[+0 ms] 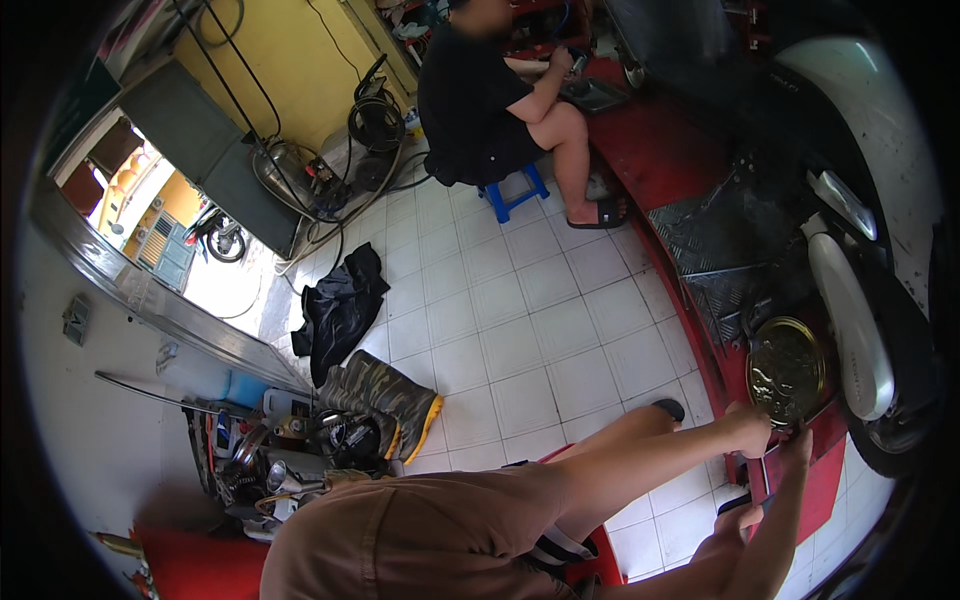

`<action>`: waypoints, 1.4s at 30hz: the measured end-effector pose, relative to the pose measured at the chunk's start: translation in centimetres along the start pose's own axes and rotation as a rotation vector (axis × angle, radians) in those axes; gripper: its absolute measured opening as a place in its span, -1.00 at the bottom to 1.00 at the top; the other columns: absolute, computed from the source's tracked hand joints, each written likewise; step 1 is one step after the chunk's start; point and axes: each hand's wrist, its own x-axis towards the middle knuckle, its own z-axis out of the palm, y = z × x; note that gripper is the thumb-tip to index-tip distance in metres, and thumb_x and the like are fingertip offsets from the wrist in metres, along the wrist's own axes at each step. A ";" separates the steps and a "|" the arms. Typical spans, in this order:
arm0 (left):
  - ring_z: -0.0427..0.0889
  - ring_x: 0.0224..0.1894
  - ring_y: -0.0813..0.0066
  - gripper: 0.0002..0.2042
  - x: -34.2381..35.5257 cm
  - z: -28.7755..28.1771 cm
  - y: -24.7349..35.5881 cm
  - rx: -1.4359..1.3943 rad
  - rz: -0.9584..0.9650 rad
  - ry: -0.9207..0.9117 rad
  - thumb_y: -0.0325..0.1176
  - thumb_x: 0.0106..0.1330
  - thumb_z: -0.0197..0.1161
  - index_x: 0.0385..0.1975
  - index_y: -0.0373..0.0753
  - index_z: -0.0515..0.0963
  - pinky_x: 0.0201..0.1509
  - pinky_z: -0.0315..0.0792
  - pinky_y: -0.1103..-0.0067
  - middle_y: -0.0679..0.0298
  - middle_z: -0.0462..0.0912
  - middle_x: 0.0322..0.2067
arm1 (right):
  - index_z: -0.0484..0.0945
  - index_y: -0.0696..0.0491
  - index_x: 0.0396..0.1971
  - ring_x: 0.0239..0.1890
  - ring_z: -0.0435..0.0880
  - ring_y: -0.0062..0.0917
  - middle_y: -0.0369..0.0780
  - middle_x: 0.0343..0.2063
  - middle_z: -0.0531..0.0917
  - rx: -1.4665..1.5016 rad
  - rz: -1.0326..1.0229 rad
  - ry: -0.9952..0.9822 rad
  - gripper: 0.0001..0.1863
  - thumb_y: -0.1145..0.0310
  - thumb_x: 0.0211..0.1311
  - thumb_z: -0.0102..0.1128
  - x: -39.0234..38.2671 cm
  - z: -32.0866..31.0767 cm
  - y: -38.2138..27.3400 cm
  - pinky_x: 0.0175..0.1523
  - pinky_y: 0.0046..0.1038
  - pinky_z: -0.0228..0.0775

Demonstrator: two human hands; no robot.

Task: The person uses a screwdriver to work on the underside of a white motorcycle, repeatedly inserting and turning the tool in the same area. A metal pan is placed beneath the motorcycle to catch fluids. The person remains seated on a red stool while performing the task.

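Observation:
My left hand (750, 430) is closed at the near edge of the red motorcycle lift (810, 485), just below a round golden tin tray (785, 365) with shiny contents I cannot make out. A thin metal piece shows beneath its fingers, but what it grips is unclear. My right hand (800, 445) is beside it, fingers curled at the tray's lower rim near a thin bar; its grip is hidden. The tray rests on the lift next to the scooter's silver side part (855, 330) and dark diamond-plate surface (690, 275).
Another person (480, 110) sits on a blue stool (515, 195), hands at a small metal object above a tray (595, 95). Camouflage boots (390, 400) and black cloth (340, 300) lie on the tiled floor. Tools and cans (290, 450) crowd the left wall; hoses trail near a doorway.

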 end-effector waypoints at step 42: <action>0.64 -0.26 0.32 -0.81 -0.1 3.6 4.4 0.320 0.123 0.448 -0.32 0.08 0.30 -0.40 -0.31 0.64 -0.32 0.53 0.48 0.13 0.64 -0.34 | 0.54 0.00 -0.46 -0.40 0.53 -0.59 -0.34 -0.47 0.59 -0.325 -0.019 -0.228 -0.76 0.23 0.27 -0.08 -7.0 6.3 -1.3 -0.19 -0.52 0.33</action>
